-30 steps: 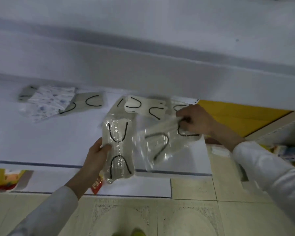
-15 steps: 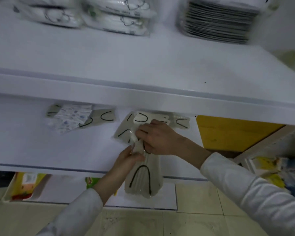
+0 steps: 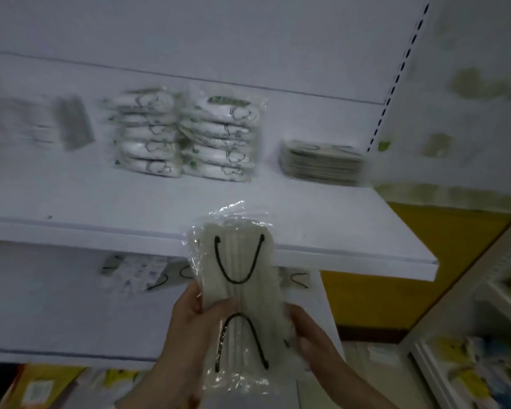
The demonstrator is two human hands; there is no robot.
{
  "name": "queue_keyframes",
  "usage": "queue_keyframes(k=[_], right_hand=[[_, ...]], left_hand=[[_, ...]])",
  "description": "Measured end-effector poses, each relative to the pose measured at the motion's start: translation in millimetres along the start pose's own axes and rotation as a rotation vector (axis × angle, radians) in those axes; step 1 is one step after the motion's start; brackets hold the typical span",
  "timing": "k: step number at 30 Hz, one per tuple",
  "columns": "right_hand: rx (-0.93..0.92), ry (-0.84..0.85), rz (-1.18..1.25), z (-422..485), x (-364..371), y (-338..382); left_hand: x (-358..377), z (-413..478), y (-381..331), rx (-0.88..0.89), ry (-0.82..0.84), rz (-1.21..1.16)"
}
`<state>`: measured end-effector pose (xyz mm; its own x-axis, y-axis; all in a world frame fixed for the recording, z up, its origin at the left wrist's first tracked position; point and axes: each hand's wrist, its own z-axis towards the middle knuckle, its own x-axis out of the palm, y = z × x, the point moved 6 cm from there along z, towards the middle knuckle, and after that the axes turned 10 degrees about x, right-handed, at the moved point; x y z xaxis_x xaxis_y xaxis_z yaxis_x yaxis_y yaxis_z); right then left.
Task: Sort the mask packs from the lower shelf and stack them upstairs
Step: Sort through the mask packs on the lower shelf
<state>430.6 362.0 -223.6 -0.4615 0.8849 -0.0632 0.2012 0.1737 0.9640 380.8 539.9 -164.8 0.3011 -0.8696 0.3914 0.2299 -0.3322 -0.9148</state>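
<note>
The white upper shelf carries two stacks of white packs side by side toward its back edge and a flat grey pile near its back right corner. The lower shelf beneath holds a few loose packs toward its back. In front of the upper shelf's front edge, upright and clear of both shelves, is a clear-wrapped mask pack. The left hand grips its left side, thumb across the front, and the right hand has its fingers curled round the right side.
</note>
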Motion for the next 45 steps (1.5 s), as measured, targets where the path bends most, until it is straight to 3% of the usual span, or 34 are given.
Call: queue_keyframes(k=[3, 6, 10, 15, 19, 21, 24, 26, 30, 33, 36, 41, 45], right_hand=[[-0.127, -0.019, 0.081, -12, 10, 46], [-0.329, -0.200, 0.337, -28, 0, 101], [-0.465, -0.394, 0.340, -28, -31, 157], [-0.528, -0.395, 0.034, -7, -89, 218], [-0.522, -0.326, -0.383, 14, -124, 252], [-0.458, -0.316, -0.554, 30, -131, 250], [-0.367, -0.245, -0.654, 52, -131, 232], [-0.337, -0.253, -0.581, 61, -133, 218], [-0.330, -0.327, -0.066, 65, -147, 192], [-0.340, -0.392, 0.070, 71, -144, 188], [-0.336, -0.413, 0.116, 81, -138, 190], [-0.216, -0.502, -0.023, 94, -155, 165], [-0.231, -0.570, -0.072, 93, -168, 157]], left_hand=[[36, 19, -40, 0.098, 0.009, -0.061], [68, 34, -64, 0.190, 0.010, -0.138], [102, 55, -76, 0.239, 0.032, -0.272], [103, 96, -89, 0.270, 0.078, -0.316], [73, 143, -101, 0.417, 0.124, 0.214], [69, 158, -91, 0.378, 0.207, 0.454], [72, 161, -73, 0.289, 0.274, 0.548], [72, 163, -65, 0.276, 0.238, 0.568], [72, 169, -56, 0.267, 0.154, 0.468], [77, 173, -54, 0.269, 0.140, 0.443], [81, 179, -57, 0.273, 0.115, 0.472], [69, 185, -48, 0.207, 0.100, 0.602], [62, 188, -54, 0.304, 0.129, 0.812]])
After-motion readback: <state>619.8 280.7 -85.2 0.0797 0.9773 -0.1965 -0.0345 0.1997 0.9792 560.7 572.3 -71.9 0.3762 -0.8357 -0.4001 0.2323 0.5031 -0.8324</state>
